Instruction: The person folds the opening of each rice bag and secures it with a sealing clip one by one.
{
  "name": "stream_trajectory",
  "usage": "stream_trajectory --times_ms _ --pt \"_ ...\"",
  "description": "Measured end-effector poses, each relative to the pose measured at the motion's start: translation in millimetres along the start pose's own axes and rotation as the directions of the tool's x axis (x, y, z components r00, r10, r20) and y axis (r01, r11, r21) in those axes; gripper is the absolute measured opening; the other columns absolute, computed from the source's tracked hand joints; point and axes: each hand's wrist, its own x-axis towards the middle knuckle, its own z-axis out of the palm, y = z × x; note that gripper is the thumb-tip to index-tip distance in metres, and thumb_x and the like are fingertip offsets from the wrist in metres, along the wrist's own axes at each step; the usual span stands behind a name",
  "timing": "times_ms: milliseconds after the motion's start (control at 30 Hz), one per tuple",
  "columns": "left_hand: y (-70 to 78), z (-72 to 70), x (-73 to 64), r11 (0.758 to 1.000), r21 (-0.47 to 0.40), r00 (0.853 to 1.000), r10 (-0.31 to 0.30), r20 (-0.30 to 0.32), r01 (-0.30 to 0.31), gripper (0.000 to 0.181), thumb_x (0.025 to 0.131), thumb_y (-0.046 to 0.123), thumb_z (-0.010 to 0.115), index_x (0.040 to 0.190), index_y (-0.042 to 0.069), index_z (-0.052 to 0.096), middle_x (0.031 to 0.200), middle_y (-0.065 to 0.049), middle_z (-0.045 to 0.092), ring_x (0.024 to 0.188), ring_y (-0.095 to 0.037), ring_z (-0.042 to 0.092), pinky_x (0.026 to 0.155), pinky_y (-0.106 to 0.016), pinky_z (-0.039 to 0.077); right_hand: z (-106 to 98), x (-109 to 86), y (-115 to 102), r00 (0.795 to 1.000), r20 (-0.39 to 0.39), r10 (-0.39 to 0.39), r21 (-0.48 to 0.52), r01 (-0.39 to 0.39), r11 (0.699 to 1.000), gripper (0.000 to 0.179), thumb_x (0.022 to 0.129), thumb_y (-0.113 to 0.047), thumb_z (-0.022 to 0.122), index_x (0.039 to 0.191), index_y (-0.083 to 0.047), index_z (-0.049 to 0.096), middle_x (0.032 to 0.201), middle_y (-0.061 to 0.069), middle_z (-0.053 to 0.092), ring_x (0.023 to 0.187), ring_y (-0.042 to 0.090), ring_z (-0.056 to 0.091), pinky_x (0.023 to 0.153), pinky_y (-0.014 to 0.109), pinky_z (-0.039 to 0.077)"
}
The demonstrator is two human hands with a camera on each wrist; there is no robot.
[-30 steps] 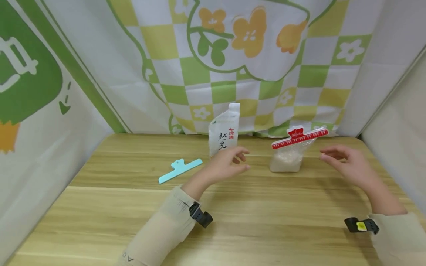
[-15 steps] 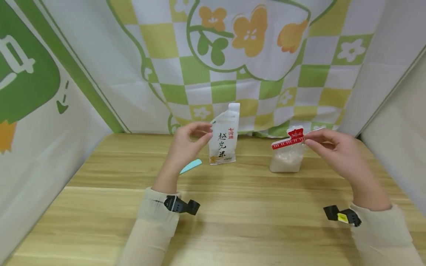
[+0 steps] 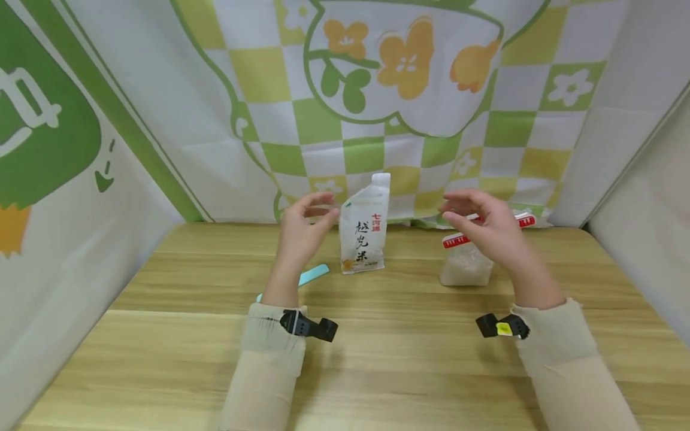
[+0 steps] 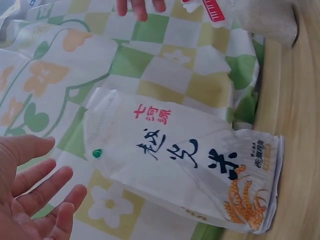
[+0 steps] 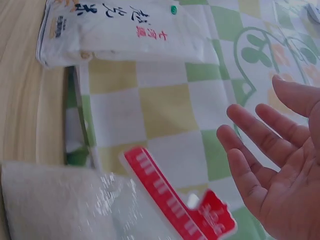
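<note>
A white rice bag (image 3: pixel 363 230) with black and red characters stands upright near the back of the table. Just left of it is my left hand (image 3: pixel 303 230), fingers apart from the bag and holding nothing. My right hand (image 3: pixel 487 227) hovers to the right of the bag, also holding nothing, its fingers relaxed in the right wrist view. Behind it stands a clear bag of rice (image 3: pixel 465 266), closed across the top by a red and white clip (image 5: pixel 165 192). A light blue clip (image 3: pixel 314 274) lies on the table, partly hidden behind my left wrist.
The wooden table (image 3: pixel 399 371) reaches back to a hanging cloth (image 3: pixel 372 143) with green and yellow checks and orange flowers. Pale fabric walls (image 3: pixel 140 197) rise at both sides.
My left hand has moved left off the front of the white rice bag to its left side. The right hand has swung left, past the red clip. The bags stay where they were.
</note>
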Motion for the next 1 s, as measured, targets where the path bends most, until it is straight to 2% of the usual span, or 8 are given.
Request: stream_trajectory --times_ms 100,200,300,500,667,767,1000 --pt "-4.7 2.4 3.2 1.000 -0.019 0.999 -0.022 -0.031 0.022 0.038 0.090 0.014 0.072 0.126 0.005 0.063 0.130 -0.011 0.065 0.113 -0.026 0.063 0.090 -0.038 0.057 14 12.4 0 1.000 0.017 0.007 0.039 -0.008 0.999 0.040 0.099 -0.020 0.063 0.136 -0.007 0.056 0.125 0.016 0.065 0.103 0.010 0.062 0.074 0.015 0.051" --pt "-11.9 6.7 7.1 0.998 -0.037 0.998 -0.049 -0.033 0.047 0.040 0.090 0.013 0.072 0.128 0.004 0.062 0.129 -0.011 0.065 0.114 -0.027 0.063 0.092 -0.038 0.056 28 24.2 1 0.999 0.022 0.043 0.092 -0.045 0.995 0.046 0.098 -0.022 0.063 0.141 -0.008 0.051 0.131 0.016 0.061 0.112 0.026 0.060 0.079 0.021 0.051" --pt "-18.1 11.9 10.0 0.996 -0.050 0.997 -0.080 -0.020 0.079 0.039 0.091 0.014 0.072 0.128 0.005 0.063 0.127 -0.010 0.066 0.114 -0.027 0.064 0.094 -0.038 0.055 43 35.7 4 0.997 0.001 0.075 0.151 -0.074 0.986 0.052 0.098 -0.024 0.064 0.143 -0.007 0.048 0.137 0.016 0.057 0.118 0.031 0.056 0.086 0.028 0.049" --pt "-25.6 20.1 12.2 0.992 -0.078 0.994 -0.105 -0.014 0.104 0.032 0.091 0.015 0.072 0.121 0.006 0.067 0.123 -0.009 0.068 0.110 -0.027 0.066 0.091 -0.037 0.056 71 55.9 3 0.992 -0.060 0.107 0.251 -0.088 0.964 0.056 0.095 -0.017 0.067 0.146 -0.006 0.044 0.141 0.018 0.055 0.122 0.033 0.056 0.092 0.039 0.052" --pt "-29.4 24.7 12.7 0.991 -0.103 0.995 -0.094 -0.030 0.091 0.029 0.091 0.013 0.072 0.118 0.003 0.068 0.120 -0.015 0.069 0.107 -0.031 0.067 0.089 -0.034 0.056 87 67.3 1 0.995 -0.032 0.098 0.331 -0.082 0.940 0.058 0.094 -0.008 0.066 0.147 -0.005 0.042 0.142 0.020 0.053 0.123 0.038 0.056 0.096 0.045 0.052" --pt "-30.7 26.8 12.6 0.992 -0.100 0.995 -0.087 -0.042 0.082 0.027 0.091 0.014 0.072 0.116 0.003 0.070 0.119 -0.014 0.070 0.105 -0.032 0.068 0.090 -0.034 0.056 96 70.7 0 0.993 -0.020 0.113 0.362 -0.098 0.927 0.057 0.094 -0.006 0.067 0.145 -0.004 0.044 0.138 0.021 0.056 0.119 0.036 0.057 0.095 0.042 0.053" --pt "-32.8 29.3 12.1 0.994 -0.088 0.995 -0.073 -0.066 0.067 0.023 0.091 0.014 0.071 0.112 0.004 0.072 0.116 -0.013 0.071 0.101 -0.029 0.069 0.091 -0.036 0.057 109 75.0 -2 0.982 -0.013 0.186 0.429 -0.163 0.888 0.047 0.094 -0.009 0.066 0.138 -0.003 0.050 0.129 0.019 0.063 0.106 0.018 0.059 0.090 0.029 0.053"
